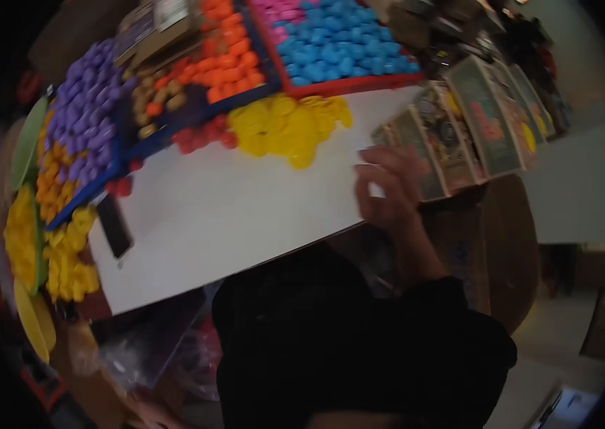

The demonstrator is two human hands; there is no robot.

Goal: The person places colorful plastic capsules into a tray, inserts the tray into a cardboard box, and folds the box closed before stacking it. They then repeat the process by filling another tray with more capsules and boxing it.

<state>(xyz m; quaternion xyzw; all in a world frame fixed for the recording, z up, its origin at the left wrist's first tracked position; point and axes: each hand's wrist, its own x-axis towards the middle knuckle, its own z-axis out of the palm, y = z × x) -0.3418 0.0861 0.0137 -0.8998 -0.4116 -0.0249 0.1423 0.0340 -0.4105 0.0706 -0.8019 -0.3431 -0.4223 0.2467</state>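
My right hand [389,187] is over the right end of the white tabletop [245,196], beside the boxes [480,118] with clear fronts. Its fingers are loosely bent and apart, a pale patch shows between them, and I make out nothing held. Low at the left, my left hand [150,413] is only partly in view near a clear plastic bag [148,357]. Its fingers are too blurred to read. Closest to my right hand on the table is a heap of flat yellow pieces [281,129], with small red pieces [204,134] to its left.
A red tray [349,86] holds blue and pink pieces. Blue trays [198,111] hold orange, brown and purple ones. A dark phone-like slab [114,227] lies at the table's left. Yellow pieces [71,268] and green bowls [28,143] stand further left. A brown chair [513,250] is at right.
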